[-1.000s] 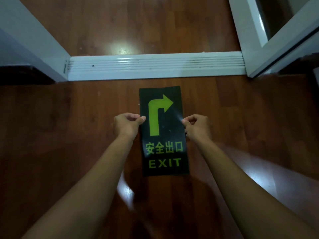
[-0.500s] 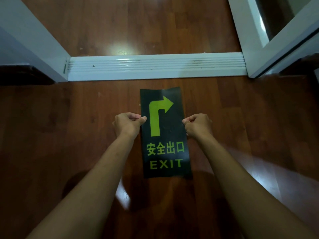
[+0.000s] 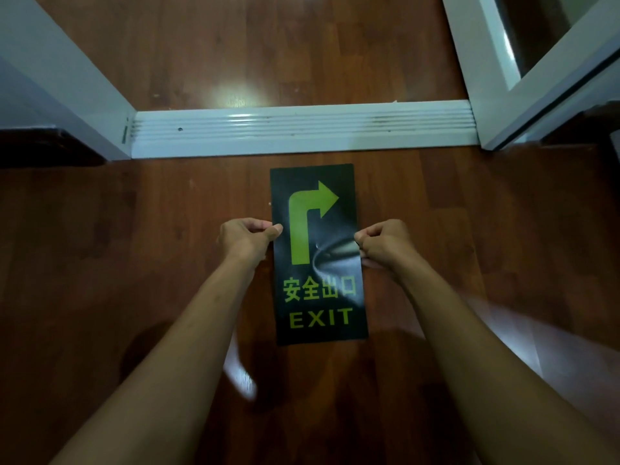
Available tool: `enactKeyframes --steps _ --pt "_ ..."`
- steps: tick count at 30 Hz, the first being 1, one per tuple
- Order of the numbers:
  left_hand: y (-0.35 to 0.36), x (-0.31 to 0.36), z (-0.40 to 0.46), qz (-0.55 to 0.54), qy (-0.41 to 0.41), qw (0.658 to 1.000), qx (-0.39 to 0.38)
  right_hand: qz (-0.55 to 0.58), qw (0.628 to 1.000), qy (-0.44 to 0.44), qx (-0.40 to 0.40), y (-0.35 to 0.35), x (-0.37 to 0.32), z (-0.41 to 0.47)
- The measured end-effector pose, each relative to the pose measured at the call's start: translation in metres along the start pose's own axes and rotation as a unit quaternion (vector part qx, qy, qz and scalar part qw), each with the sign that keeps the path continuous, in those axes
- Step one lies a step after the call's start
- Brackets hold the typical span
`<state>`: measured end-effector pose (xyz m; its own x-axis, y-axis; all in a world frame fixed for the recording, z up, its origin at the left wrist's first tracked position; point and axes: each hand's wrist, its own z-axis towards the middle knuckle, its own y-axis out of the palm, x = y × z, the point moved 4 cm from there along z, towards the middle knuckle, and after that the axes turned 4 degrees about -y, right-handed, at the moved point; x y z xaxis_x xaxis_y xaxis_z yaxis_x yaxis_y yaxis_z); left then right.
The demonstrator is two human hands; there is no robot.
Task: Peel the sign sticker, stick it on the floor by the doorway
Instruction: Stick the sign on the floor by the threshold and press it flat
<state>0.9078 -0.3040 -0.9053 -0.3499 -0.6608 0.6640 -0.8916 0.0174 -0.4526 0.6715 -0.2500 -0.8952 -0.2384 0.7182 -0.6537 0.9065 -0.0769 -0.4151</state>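
A black sign sticker (image 3: 318, 256) with a yellow-green right-turn arrow, Chinese characters and the word EXIT is held over the brown wooden floor (image 3: 134, 263), just in front of the white door threshold (image 3: 302, 134). My left hand (image 3: 246, 241) pinches its left edge at mid height. My right hand (image 3: 385, 246) pinches the right edge opposite. The sheet is buckled and shiny beside my right thumb. I cannot tell whether any part of it touches the floor.
A white door frame (image 3: 67, 88) stands at the left of the doorway. A white door with a glass panel (image 3: 523, 78) stands at the right. Wooden floor continues beyond the threshold, with light glare on it.
The sticker has shifted slightly toward me and down in view, and a shiny crease has appeared near my right thumb. Both hands keep their grip on its edges.
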Motion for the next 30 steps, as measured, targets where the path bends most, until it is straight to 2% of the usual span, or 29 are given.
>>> enactKeyframes --steps 7,14,20,26,30 --pt "-0.002 0.001 0.002 -0.010 0.011 0.999 -0.034 0.037 0.998 0.029 -0.033 -0.001 0.003 0.006" --pt "-0.009 -0.006 -0.005 -0.103 0.027 0.988 -0.111 0.107 0.987 -0.022 -0.115 -0.009 0.018 0.004" --pt "-0.013 -0.011 -0.009 -0.133 0.060 0.981 -0.125 0.178 0.963 -0.053 -0.198 -0.018 0.026 -0.002" --pt "-0.014 -0.010 -0.012 -0.162 0.082 0.970 -0.163 0.199 0.951 -0.114 -0.206 -0.022 0.024 -0.016" --pt "-0.011 -0.010 -0.011 -0.176 0.042 0.971 -0.159 0.173 0.965 -0.115 -0.158 -0.019 0.020 -0.012"
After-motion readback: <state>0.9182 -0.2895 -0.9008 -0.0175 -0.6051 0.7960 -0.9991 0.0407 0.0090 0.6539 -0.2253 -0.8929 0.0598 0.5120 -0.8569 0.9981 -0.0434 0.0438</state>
